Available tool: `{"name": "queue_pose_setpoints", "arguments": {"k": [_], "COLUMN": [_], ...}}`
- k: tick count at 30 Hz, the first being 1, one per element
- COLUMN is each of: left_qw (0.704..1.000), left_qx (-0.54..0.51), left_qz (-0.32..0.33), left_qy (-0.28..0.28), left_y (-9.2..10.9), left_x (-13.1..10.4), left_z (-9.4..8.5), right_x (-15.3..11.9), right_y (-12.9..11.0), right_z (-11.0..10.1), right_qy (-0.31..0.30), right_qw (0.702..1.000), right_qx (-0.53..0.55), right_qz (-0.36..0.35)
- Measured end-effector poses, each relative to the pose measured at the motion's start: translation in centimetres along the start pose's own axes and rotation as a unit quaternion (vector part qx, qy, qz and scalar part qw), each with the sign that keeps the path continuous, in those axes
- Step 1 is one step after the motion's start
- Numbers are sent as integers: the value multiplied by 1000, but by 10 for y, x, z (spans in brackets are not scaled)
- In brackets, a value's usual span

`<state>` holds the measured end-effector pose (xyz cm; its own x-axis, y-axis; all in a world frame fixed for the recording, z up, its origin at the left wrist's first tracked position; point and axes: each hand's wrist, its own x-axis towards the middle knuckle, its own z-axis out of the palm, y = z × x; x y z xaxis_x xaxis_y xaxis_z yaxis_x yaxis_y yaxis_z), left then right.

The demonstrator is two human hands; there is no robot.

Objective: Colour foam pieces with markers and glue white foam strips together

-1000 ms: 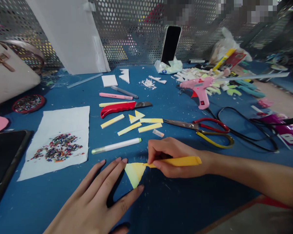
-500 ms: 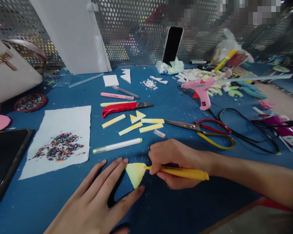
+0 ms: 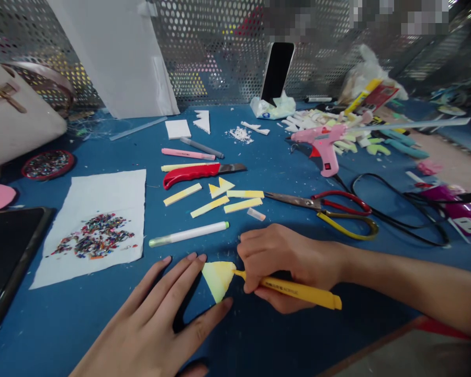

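Observation:
A small triangular piece (image 3: 219, 280), pale green shading to yellow, lies flat on the blue table. My left hand (image 3: 157, 314) is spread beside it, fingertips at its left corner and thumb at its lower tip. My right hand (image 3: 282, 267) is closed around a yellow acrylic marker (image 3: 302, 293), whose tip meets the triangle's right edge. Just beyond my hands rests a white marker with green ends (image 3: 189, 234). Above it are several yellow-tinted strips (image 3: 243, 205) and a zigzag yellow piece (image 3: 221, 187). A small clear cap (image 3: 256, 214) lies near my right knuckles.
A red-handled knife (image 3: 196, 175) with its blade out and open scissors (image 3: 322, 206) lie beyond. A pink glue gun (image 3: 324, 146) trails a black cord. At left are a white sheet (image 3: 105, 191) bearing colourful bits and a dark phone (image 3: 11, 256). Another phone (image 3: 278, 73) stands upright behind.
The yellow marker's back end has swung slightly down and right as my right hand turned. Its tip stays at the triangle's right edge. My left hand has stayed in place.

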<state>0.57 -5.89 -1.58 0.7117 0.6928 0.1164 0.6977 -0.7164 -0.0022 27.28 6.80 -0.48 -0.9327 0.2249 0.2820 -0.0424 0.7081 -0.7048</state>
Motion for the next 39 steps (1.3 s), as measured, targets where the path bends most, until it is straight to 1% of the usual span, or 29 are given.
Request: {"name": "queue_pose_setpoints", "arguments": {"k": [5,8,10,13,15,17,20,23,26,28,30,39], "left_qw": [1000,999,998,1000,1000,1000,999,997,999,1000,1000,1000], "left_qx": [-6,0,5,0,-2,-3,0,-1,-3,-3,0,-10], "left_qz": [-3,20,34,13,2,0,24,39,26,11,3,-2], "left_qy": [12,49,61,26,10,15,48,67,47,19,6,15], "left_y": [-2,-6,-7,-4,-2,-2,-6,-9,-8,-5,-2,-1], "left_x": [1,1,1,1,1,1,2,2,2,2,2,1], "left_z": [3,7,8,5,3,3,7,10,7,3,0,2], "right_x": [1,-1,-3,-6,-7,-7,-5,-2,-1,-2,-3,-6], "right_y": [0,2,3,5,5,4,2,0,0,0,1,5], "right_z": [-1,-2,-2,-2,-2,-1,0,0,0,0,0,-2], "right_qy": [-13,-1,14,36,46,48,53,62,58,56,57,52], "right_qw": [1000,1000,998,992,989,988,987,990,992,993,993,992], "right_qx": [-13,19,53,88,87,78,60,24,-1,6,18,58], "right_qz": [-8,-5,15,81,111,123,139,128,109,102,97,96]}}
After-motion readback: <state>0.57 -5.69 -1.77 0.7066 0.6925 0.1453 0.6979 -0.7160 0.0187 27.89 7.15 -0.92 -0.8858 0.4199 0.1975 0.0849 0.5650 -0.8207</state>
